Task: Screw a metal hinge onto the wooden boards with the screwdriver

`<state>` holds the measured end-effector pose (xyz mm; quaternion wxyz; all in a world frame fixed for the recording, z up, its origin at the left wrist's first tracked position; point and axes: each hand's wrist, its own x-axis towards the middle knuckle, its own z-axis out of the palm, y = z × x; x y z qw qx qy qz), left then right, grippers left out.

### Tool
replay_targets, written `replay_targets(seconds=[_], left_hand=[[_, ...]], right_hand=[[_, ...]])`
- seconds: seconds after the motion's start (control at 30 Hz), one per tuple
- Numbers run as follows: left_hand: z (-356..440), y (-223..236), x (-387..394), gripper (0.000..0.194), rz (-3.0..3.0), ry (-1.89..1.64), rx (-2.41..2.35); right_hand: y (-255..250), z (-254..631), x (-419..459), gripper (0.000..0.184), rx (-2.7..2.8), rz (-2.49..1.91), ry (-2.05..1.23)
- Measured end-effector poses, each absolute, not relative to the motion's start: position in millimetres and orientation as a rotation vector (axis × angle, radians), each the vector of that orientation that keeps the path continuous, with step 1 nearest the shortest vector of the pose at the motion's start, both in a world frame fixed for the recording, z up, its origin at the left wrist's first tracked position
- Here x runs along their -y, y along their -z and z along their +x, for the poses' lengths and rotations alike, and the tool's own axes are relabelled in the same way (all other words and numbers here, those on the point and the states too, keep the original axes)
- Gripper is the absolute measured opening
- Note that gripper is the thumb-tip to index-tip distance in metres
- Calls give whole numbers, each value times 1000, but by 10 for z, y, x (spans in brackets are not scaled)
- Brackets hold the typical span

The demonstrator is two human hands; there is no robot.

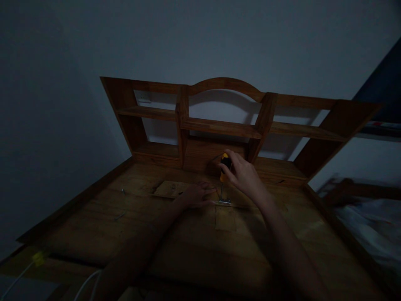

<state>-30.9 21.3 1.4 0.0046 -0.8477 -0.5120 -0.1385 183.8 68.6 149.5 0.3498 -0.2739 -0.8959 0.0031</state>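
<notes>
Clock centred on the small metal piece: nearest, a yellow tag way out at eight. On the worktop, two screws lie toward nine. Left hand low at nine too, fingers parted beside the metal! Screwdriver near upright at twelve, tip down at the metal, the right hand's fingers pinching its handle from one. Cardboard past nine; shelf beyond, twelve.

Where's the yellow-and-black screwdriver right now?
In the head view, the screwdriver is just right of centre, nearly upright in the right hand, its shaft reaching down to the small metal piece on the wooden surface.
</notes>
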Motion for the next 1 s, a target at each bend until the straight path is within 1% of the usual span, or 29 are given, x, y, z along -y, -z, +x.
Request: replay_targets(seconds=[0.23,0.57,0.67,0.8,1.0], left_hand=[[-308,-34,-222,60,-2687,436,1610],[-309,-32,-210,63,-2655,470,1643],[-313,-29,-208,63,-2659,500,1635],[-326,-11,-218,61,-2646,535,1628],[-334,-22,-207,62,-2633,480,1649]], right_hand=[[-1495,1816,-662,43,2277,-756,107],[-1484,1793,-672,38,2257,-785,116],[-1474,1797,-691,38,2247,-768,93],[-1482,1825,-734,38,2242,-702,-18],[-1584,1905,-775,39,2164,-678,-86]])
